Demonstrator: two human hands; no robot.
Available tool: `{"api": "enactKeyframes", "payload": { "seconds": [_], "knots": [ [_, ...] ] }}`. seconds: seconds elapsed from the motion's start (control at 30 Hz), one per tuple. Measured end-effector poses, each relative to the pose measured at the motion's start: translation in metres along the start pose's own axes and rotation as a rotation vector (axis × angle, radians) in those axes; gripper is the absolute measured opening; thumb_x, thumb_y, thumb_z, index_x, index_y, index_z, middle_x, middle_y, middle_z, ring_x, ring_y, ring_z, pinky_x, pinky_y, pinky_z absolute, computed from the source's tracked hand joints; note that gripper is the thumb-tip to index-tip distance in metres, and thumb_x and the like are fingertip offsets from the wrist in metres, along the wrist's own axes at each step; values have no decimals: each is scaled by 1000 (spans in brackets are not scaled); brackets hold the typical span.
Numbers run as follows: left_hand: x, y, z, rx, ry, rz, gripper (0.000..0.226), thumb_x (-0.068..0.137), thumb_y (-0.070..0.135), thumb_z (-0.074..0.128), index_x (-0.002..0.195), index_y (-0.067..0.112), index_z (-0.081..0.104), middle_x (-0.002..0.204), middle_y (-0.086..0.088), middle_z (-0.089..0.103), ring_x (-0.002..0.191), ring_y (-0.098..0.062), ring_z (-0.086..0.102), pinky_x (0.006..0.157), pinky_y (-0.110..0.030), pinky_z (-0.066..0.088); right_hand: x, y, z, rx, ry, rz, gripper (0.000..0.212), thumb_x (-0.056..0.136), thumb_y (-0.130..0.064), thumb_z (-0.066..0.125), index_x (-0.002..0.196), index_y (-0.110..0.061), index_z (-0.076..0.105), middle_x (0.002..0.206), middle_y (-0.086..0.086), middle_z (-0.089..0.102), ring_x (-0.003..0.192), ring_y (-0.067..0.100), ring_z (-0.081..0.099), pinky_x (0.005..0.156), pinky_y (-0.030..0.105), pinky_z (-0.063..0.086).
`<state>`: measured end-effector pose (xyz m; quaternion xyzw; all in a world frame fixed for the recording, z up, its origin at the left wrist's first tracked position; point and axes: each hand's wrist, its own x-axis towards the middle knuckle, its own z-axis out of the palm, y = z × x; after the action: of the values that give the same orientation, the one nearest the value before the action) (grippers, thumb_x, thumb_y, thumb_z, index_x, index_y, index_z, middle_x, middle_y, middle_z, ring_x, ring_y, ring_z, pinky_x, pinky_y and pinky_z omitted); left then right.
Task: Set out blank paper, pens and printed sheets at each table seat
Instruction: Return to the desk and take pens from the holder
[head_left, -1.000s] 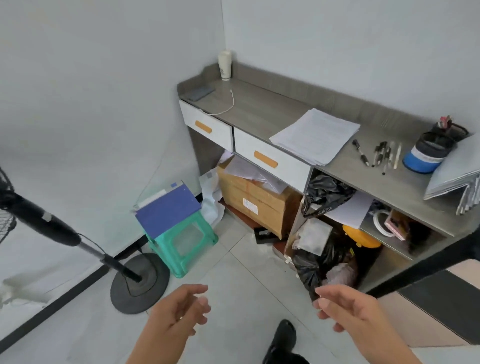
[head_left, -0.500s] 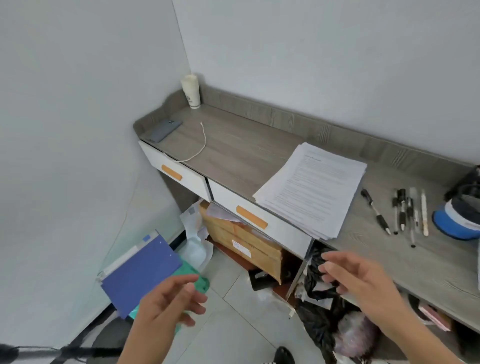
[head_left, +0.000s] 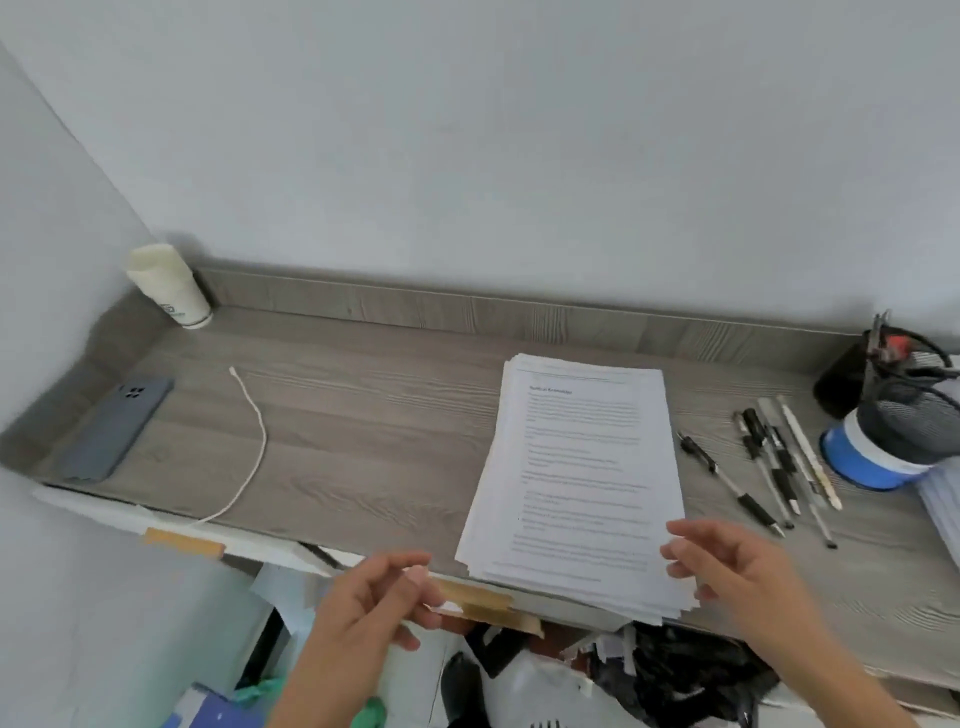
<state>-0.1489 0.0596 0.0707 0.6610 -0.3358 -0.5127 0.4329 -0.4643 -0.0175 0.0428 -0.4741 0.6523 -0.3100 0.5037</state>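
Observation:
A thick stack of printed sheets (head_left: 579, 478) lies on the grey wooden desk (head_left: 363, 431), its near corner overhanging the front edge. Several pens (head_left: 774, 462) lie side by side to the right of the stack. My left hand (head_left: 374, 597) hovers empty just in front of the desk edge, left of the stack, with fingers loosely curled. My right hand (head_left: 727, 566) is spread above the stack's near right corner, holding nothing. A second pile of paper (head_left: 943, 504) shows at the far right edge.
A grey phone (head_left: 117, 428) and a white cable (head_left: 249, 447) lie on the desk's left part, a paper cup (head_left: 169, 286) in the back corner. A mesh pen holder (head_left: 906, 410) on a blue tub (head_left: 872, 462) stands at right. Bags and clutter fill the space below.
The view has closed in on the desk and now looks down on the printed stack. Both hands have risen and come forward to either side of the stack's near edge.

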Motion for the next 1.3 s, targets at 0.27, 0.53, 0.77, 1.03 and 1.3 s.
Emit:
{"api": "enactKeyframes", "payload": {
  "seconds": [0.27, 0.53, 0.77, 1.03, 1.3],
  "knots": [
    [116, 30, 15, 224, -250, 19, 14, 94, 14, 58, 93, 21, 69, 85, 0, 73, 85, -16, 65, 73, -23, 50, 20, -15, 28, -158, 318, 69, 19, 91, -22, 66, 110, -24, 67, 108, -10, 68, 102, 11, 62, 78, 24, 43],
    [145, 9, 54, 309, -339, -38, 24, 93, 14, 59, 114, 25, 59, 118, 6, 62, 109, -4, 56, 82, -16, 46, 48, -24, 37, 71, 283, 201, 42, 92, -14, 65, 131, -20, 50, 117, -11, 59, 105, 8, 59, 87, 25, 45],
    [149, 7, 57, 476, -378, 37, 30, 91, 20, 62, 111, 40, 54, 136, 9, 51, 126, -8, 48, 106, -34, 43, 68, -32, 46, 73, 180, 225, 55, 90, -28, 66, 141, -23, 44, 134, -7, 57, 118, 15, 58, 100, 43, 50],
    [145, 4, 45, 1231, -286, 290, 65, 91, 56, 46, 149, 38, 22, 162, 0, -2, 148, -20, 7, 117, -39, 19, 82, -37, 71, -113, -17, 61, 53, 91, -25, 65, 141, -23, 46, 128, -12, 59, 115, 9, 57, 99, 33, 49],
    [144, 2, 44, 1360, -279, 321, 66, 91, 58, 42, 150, 38, 18, 163, -1, -3, 148, -20, 7, 116, -39, 20, 118, -5, -40, -953, 357, 88, 114, 64, -66, 73, 153, -29, 12, 163, 6, 10, 150, 29, 5, 118, 54, 21]
  ]
}}
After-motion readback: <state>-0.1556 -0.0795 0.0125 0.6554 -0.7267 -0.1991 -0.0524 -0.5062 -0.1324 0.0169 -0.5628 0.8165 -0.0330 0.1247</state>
